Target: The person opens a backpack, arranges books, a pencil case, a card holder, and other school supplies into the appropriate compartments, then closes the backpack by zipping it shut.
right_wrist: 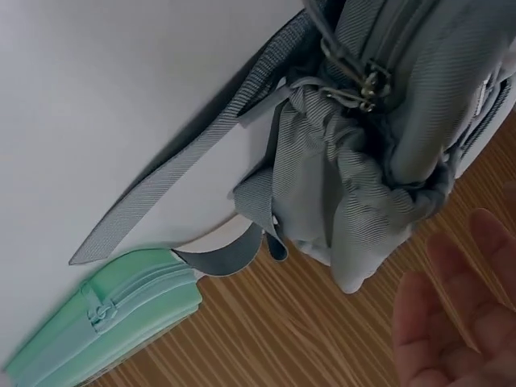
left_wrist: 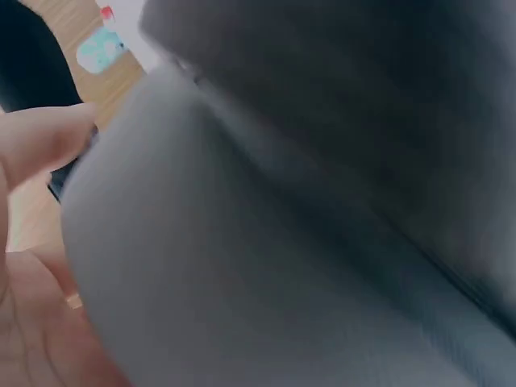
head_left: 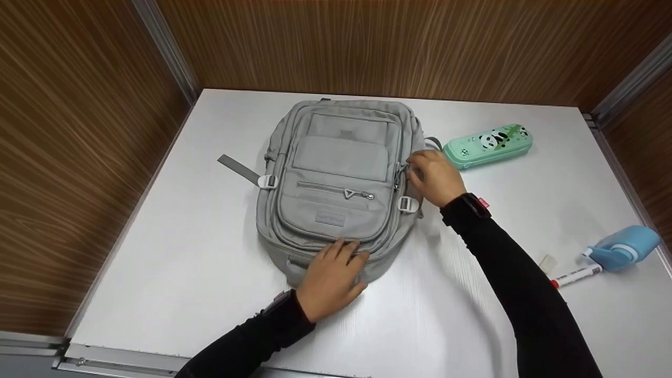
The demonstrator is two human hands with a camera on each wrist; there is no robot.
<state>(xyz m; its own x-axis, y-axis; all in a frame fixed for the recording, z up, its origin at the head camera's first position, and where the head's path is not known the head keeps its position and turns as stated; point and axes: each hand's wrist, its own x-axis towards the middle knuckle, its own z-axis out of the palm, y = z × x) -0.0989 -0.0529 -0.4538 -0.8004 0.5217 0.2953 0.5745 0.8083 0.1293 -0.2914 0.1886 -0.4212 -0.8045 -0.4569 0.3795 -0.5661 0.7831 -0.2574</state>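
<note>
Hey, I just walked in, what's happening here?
Somebody is working at a gray backpack lying on a white table. Their left hand rests over its near end; their right hand is at the zipper pulls on its right side, though its grip is unclear. A green pencil case lies just beyond that hand.

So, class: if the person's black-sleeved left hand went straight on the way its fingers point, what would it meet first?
The left hand would probably first meet the raised, rounded front pocket of the grey fabric backpack; depth is unclear, so it might slide over instead.
</note>
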